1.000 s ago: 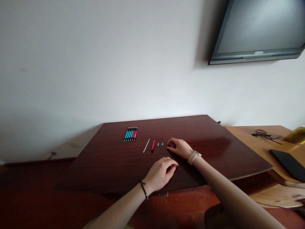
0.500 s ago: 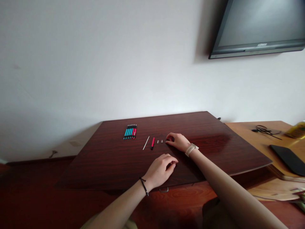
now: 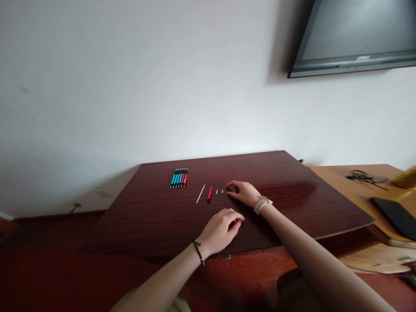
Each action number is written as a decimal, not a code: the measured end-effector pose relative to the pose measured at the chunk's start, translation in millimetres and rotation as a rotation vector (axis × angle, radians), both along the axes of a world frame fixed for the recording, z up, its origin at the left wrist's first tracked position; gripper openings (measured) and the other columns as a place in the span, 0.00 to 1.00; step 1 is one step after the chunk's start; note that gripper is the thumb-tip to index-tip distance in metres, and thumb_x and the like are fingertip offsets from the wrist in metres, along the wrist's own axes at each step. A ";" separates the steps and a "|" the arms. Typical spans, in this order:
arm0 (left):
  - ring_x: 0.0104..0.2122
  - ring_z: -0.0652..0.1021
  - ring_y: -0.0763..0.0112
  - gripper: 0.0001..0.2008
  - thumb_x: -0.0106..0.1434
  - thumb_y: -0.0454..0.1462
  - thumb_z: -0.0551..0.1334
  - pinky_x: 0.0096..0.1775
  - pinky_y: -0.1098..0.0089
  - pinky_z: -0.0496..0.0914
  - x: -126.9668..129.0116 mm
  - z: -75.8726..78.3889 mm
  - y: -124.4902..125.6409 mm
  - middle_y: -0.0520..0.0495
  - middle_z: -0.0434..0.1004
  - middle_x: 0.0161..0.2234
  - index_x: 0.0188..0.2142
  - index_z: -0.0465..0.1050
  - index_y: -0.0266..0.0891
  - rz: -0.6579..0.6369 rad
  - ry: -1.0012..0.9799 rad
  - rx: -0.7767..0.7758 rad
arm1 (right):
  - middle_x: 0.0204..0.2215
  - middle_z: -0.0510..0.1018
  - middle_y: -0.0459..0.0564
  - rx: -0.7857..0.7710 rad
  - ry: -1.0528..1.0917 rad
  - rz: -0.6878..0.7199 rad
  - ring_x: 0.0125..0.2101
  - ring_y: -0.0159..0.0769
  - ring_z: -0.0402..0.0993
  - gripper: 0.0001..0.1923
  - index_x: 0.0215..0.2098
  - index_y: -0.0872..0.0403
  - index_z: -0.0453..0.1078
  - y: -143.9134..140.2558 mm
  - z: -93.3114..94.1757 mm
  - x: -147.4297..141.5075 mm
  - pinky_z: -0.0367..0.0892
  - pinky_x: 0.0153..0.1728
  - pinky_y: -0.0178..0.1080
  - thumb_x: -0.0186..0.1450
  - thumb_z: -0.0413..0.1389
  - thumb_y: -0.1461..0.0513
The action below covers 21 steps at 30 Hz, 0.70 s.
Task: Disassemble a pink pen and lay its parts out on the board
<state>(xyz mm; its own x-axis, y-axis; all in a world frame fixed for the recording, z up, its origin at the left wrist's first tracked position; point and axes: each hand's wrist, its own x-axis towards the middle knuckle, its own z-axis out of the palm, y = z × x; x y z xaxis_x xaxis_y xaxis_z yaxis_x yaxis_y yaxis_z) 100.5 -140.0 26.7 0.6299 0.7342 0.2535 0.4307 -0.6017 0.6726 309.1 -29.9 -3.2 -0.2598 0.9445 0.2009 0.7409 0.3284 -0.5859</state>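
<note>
On the dark wooden table (image 3: 292, 195) my right hand (image 3: 244, 193), with a watch on its wrist, rests with its fingertips pinched on a small dark pen part (image 3: 229, 189). Just left of it lie two tiny pale pieces (image 3: 219, 191), a red pen barrel (image 3: 209, 193) and a thin white refill (image 3: 200, 193), set out in a row. A tight row of several blue and red pens (image 3: 179, 178) lies further left. My left hand (image 3: 223, 225) rests nearer me on the table, fingers curled under, holding nothing.
A lighter wooden desk (image 3: 354, 195) adjoins on the right, with a black flat device (image 3: 394, 211), a tangle of black cable (image 3: 363, 177) and a blurred yellow object (image 3: 407, 177). A dark screen (image 3: 354, 34) hangs on the white wall.
The view has tilted slightly. My right hand has shifted a little left, towards the small pieces, with the dark part at its fingertips. My left hand has stayed put.
</note>
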 end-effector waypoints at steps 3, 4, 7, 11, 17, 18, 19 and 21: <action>0.48 0.81 0.63 0.10 0.73 0.31 0.61 0.53 0.65 0.74 0.3 0.8 0.1 0.46 0.83 0.45 0.47 0.81 0.42 0.000 0.002 0.002 | 0.33 0.83 0.44 -0.003 -0.003 -0.007 0.33 0.36 0.78 0.11 0.48 0.46 0.81 0.6 -0.2 -0.5 0.65 0.36 0.36 0.68 0.66 0.55; 0.48 0.81 0.63 0.10 0.73 0.31 0.61 0.53 0.65 0.74 0.4 0.8 0.4 0.46 0.83 0.45 0.47 0.81 0.42 -0.002 0.002 0.004 | 0.33 0.83 0.44 -0.003 -0.005 -0.013 0.33 0.36 0.78 0.11 0.48 0.46 0.81 0.8 -0.4 -0.7 0.65 0.36 0.36 0.68 0.66 0.55; 0.47 0.81 0.63 0.10 0.74 0.32 0.61 0.53 0.65 0.74 0.3 0.3 1.1 0.46 0.83 0.45 0.47 0.81 0.42 -0.003 0.001 0.002 | 0.34 0.83 0.44 0.001 -0.009 -0.020 0.34 0.37 0.78 0.11 0.48 0.47 0.81 0.6 -0.5 -1.5 0.65 0.36 0.36 0.68 0.66 0.54; 0.47 0.81 0.63 0.10 0.74 0.32 0.60 0.53 0.65 0.74 0.0 0.7 1.4 0.46 0.83 0.45 0.48 0.81 0.42 -0.002 -0.005 -0.009 | 0.33 0.83 0.45 0.014 -0.007 -0.012 0.33 0.36 0.78 0.12 0.48 0.48 0.81 -2.3 1.4 -0.8 0.64 0.35 0.37 0.68 0.66 0.55; 0.47 0.81 0.63 0.10 0.74 0.33 0.60 0.53 0.65 0.74 -1.2 3.0 0.4 0.45 0.84 0.45 0.48 0.81 0.42 -0.009 -0.019 -0.020 | 0.32 0.82 0.46 0.031 0.146 -0.053 0.31 0.37 0.76 0.20 0.59 0.51 0.74 -9.1 3.1 10.3 0.67 0.37 0.38 0.70 0.62 0.55; 0.47 0.81 0.63 0.10 0.74 0.33 0.60 0.52 0.65 0.74 -1.3 3.1 0.2 0.45 0.84 0.45 0.47 0.81 0.42 -0.010 -0.024 -0.025 | 0.33 0.83 0.47 0.033 0.212 -0.072 0.30 0.37 0.76 0.20 0.60 0.51 0.73 -10.4 3.0 12.0 0.68 0.37 0.39 0.72 0.60 0.55; 0.46 0.81 0.63 0.10 0.74 0.33 0.60 0.51 0.66 0.74 -1.4 2.9 0.1 0.46 0.84 0.45 0.47 0.81 0.42 -0.008 -0.032 -0.032 | 0.35 0.84 0.48 0.028 0.296 -0.082 0.29 0.36 0.76 0.20 0.60 0.52 0.72 -12.0 3.0 13.2 0.69 0.37 0.39 0.73 0.57 0.54; 0.44 0.81 0.65 0.10 0.74 0.33 0.60 0.49 0.67 0.74 -1.5 2.0 0.8 0.46 0.84 0.44 0.46 0.82 0.42 0.014 -0.063 -0.055 | 0.41 0.86 0.51 -0.014 0.501 -0.067 0.26 0.33 0.74 0.22 0.62 0.52 0.68 -16.0 3.5 13.1 0.71 0.34 0.38 0.75 0.53 0.52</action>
<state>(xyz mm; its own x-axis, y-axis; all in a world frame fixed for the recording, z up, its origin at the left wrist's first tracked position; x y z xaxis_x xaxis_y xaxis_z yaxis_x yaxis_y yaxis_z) 99.1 -139.2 28.6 0.6039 0.7566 0.2509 0.3948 -0.5574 0.7304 322.2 -45.9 0.3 -0.0735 0.9593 0.2725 0.3868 0.2793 -0.8789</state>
